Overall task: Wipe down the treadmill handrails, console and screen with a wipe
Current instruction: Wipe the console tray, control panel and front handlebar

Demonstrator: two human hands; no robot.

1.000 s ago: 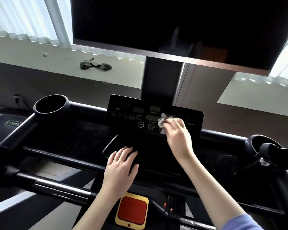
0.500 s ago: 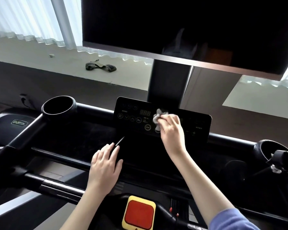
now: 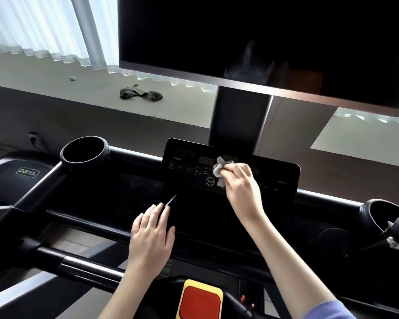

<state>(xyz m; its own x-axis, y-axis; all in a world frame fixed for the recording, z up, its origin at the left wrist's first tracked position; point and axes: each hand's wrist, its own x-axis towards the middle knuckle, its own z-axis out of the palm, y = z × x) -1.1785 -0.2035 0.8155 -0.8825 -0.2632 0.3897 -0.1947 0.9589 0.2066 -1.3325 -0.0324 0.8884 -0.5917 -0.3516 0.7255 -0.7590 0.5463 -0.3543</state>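
On the console [image 3: 282, 174]: we see the right hand [image 3: 240, 187] pressing a crumpled pale wipe [image 3: 218, 168] against the dark panel. The wipe sits just right of the left-hand red readout and above a round button.
Right-hand grip: the fingers are curled round the wipe and clenched on it, and the forearm comes up from the lower right.
Left hand [image 3: 151, 236]: it is released and holds nothing, lying flat with straight fingers on the black tray [image 3: 205, 217] below the console's left corner.
Change in the wipe: a second ago we counted two red readouts to its left, and now only one shows. It has moved leftward along the panel, and has hardly shifted in the last half second.
Change in the left hand: a second ago it lay under the console's middle. It now rests further left, much as it did half a second ago.
Screen [image 3: 217, 31]: it is large and dark, and stands on a post above the console.
Handrail [image 3: 85, 264]: this black bar with a silver section lies at lower left, apart from both hands.
Button markings: they are too small for us to read, and those under the right hand are hidden.
Surroundings: a cup holder [image 3: 104, 149] stands at the left end, and a red pad [image 3: 200, 301] in a yellow frame sits at the bottom edge.
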